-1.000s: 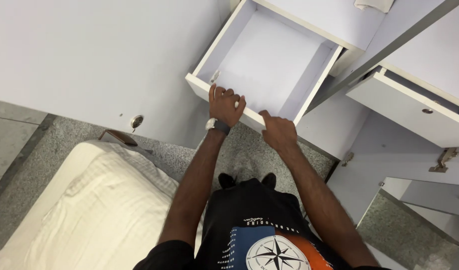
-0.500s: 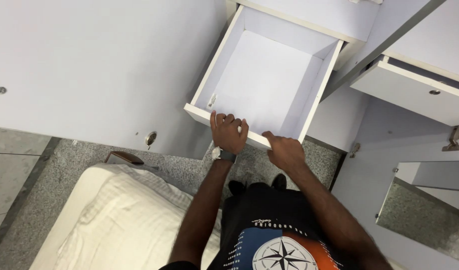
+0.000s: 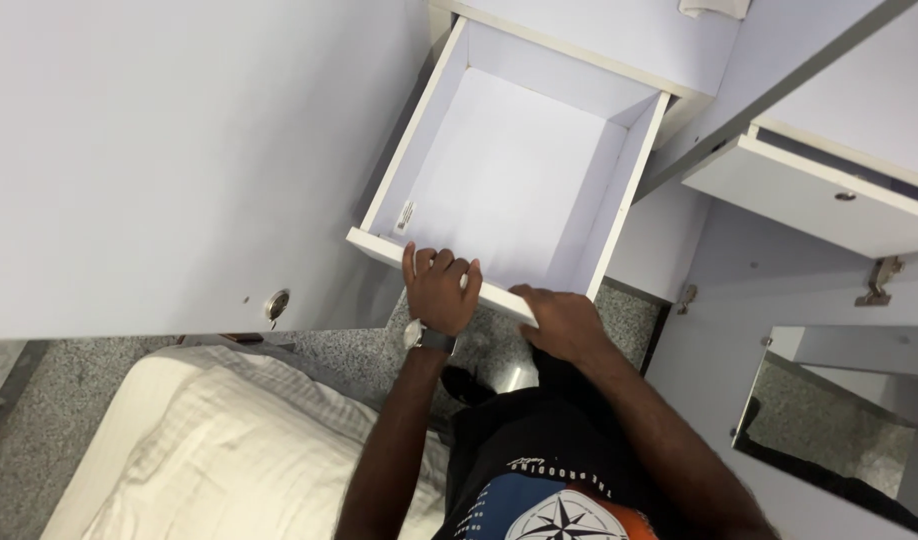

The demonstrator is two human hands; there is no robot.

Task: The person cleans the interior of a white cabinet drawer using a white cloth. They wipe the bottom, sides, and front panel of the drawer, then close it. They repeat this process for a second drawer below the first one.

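Observation:
A white drawer (image 3: 619,190) stands pulled out, and its inside holds nothing but a small sticker on the left wall. My left hand (image 3: 439,290), with a wristwatch (image 3: 427,338) below it, grips the drawer's front edge, fingers curled over the rim. Just to its right, my right hand (image 3: 564,322) holds the same front edge from below.
A white wardrobe door (image 3: 159,150) with a round lock fills the left. A second drawer (image 3: 809,195) sticks out at the right, above a mirror (image 3: 839,420). A bed with a pale striped cover (image 3: 219,450) lies at lower left on the speckled grey floor (image 3: 349,345).
The drawer has come further out toward me, showing more of its inside. Both hands stayed on its front edge and moved lower in view.

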